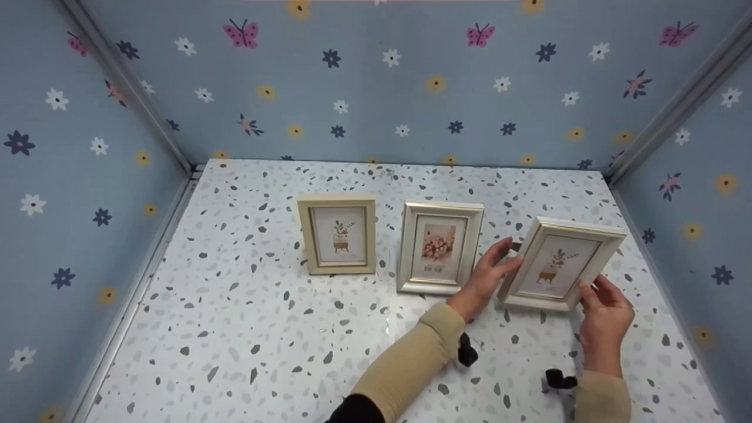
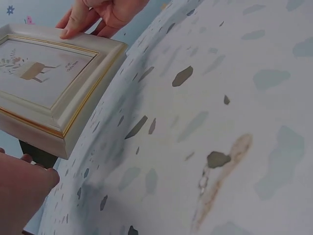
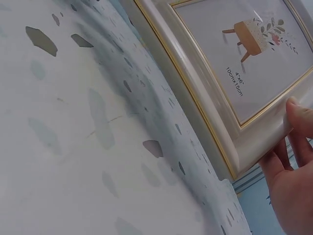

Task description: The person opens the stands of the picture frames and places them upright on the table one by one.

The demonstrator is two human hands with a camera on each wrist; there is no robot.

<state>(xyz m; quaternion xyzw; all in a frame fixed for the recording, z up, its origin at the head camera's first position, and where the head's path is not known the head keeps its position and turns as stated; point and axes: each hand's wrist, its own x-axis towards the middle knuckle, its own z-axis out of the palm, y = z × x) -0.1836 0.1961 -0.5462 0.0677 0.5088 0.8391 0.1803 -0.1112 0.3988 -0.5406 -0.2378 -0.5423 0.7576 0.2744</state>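
A cream picture frame [image 1: 514, 296] with a gold inner line and a potted-plant print tilts at the right of the speckled table. My right hand [image 1: 605, 314] grips its lower right edge, thumb on the front and fingers behind, as the right wrist view also shows. At its left edge, my left hand [image 1: 484, 279] holds it with the thumb by the rim. The left fingers reach behind, beside a dark stand [image 2: 39, 154], and are partly hidden. Next to my left hand stands a silver-white frame [image 1: 442, 207] with a flower picture.
Farther left a pale yellow frame [image 1: 369, 235] stands upright on the speckled table [image 1: 264, 329]. Blue patterned panels [image 1: 376, 76] enclose the back and both sides. Black wrist mounts [image 1: 467, 351] show beside the forearms.
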